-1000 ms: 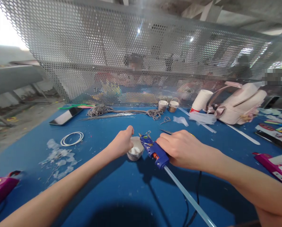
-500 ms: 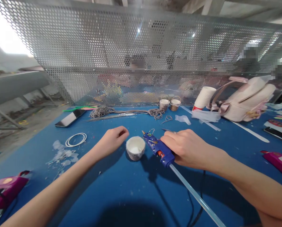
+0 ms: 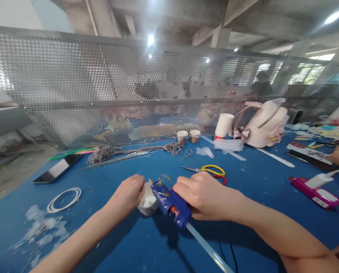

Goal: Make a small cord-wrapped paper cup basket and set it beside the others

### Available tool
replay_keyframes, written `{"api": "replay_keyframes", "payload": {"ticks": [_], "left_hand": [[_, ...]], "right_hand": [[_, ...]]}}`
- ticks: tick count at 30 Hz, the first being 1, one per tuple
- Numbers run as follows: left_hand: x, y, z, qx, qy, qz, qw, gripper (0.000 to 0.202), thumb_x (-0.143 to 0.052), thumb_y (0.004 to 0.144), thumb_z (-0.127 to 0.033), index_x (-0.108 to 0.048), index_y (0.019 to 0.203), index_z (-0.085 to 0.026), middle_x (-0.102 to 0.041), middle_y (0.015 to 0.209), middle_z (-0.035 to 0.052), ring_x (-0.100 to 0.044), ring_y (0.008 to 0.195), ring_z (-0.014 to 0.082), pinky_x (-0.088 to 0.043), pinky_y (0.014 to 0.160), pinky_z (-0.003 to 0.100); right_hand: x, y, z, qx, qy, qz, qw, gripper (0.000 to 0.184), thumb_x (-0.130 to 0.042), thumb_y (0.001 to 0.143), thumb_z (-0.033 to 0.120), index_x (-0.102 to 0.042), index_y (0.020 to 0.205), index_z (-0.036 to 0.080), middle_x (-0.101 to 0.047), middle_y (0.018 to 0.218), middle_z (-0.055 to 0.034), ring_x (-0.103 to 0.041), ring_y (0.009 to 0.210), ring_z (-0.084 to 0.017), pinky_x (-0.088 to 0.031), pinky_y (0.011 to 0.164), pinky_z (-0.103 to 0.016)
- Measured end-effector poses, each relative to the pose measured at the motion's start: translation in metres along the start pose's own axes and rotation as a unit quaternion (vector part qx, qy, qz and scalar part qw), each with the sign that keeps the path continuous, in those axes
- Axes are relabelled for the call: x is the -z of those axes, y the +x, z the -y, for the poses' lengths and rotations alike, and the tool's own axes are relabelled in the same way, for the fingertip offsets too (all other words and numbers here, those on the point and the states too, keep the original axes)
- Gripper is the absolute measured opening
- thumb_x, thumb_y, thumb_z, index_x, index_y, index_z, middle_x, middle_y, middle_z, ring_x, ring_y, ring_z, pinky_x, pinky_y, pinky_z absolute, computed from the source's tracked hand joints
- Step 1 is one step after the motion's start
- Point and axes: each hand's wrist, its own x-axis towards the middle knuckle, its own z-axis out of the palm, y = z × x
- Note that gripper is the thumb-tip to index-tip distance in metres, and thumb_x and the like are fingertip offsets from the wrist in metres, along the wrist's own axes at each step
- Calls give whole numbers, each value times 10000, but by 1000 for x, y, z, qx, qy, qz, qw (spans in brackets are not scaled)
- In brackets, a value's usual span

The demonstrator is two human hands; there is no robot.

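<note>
1. No brand, label or writing can be read on anything here.
2. The right hand (image 3: 205, 195) is wrapped shut around a blue glue gun (image 3: 171, 203), with a clear glue stick (image 3: 206, 248) trailing out of its back toward the viewer. The nozzle points at a small white cup (image 3: 148, 203) on the blue table (image 3: 129, 250).
3. The left hand (image 3: 128, 197) is curled closed against the left side of the cup, fingers touching its rim. Half a second ago this hand lay off the cup, loosely bent; now it has come back to it.
4. The gun's tip now sits right at the cup, closer than before.
5. Just beyond the right hand lie scissors (image 3: 212, 171) with yellow and red handles, hidden earlier.
6. Farther back are a white ring (image 3: 64, 199), a phone (image 3: 57, 169), two little cups (image 3: 188, 136), a stack of paper cups (image 3: 223, 126) and a pink bag (image 3: 262, 125) by the mesh screen (image 3: 101, 87).
</note>
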Motion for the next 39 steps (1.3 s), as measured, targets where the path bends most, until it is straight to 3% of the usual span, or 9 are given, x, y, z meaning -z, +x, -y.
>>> {"api": "replay_keyframes", "payload": {"ticks": [17,25,32,39], "left_hand": [[-5,6,18,-42,28,8,999,215,-304,803,-152,-404,630,-232,-584,655,61,-560,599,203,-359,561,293],[6,3,6,-37,27,13,999,193,-340,795,-153,-425,637,-226,-576,658,45,-548,605,188,-375,574,284],[21,-1,-14,-14,49,71,996,171,-389,782,-86,-512,726,-191,-610,748,69,-578,689,190,-391,606,280],[17,2,-9,11,57,84,995,152,-422,772,-108,-552,783,-186,-643,805,75,-606,732,195,-382,613,281]], "right_hand": [[-6,1,-4,-2,-21,-52,998,178,-436,881,305,-526,872,152,-584,777,-18,-434,505,-115,-157,444,-297],[-5,-3,-4,8,-13,-24,1000,173,-416,891,282,-524,895,146,-582,816,-28,-450,537,-126,-197,466,-284],[-1,-7,-5,4,20,-5,1000,193,-404,900,274,-529,842,140,-565,774,-53,-473,542,-134,-214,502,-289],[-2,-8,-6,3,20,-18,1000,168,-404,885,242,-526,821,146,-568,753,-52,-454,528,-129,-201,507,-282]]}}
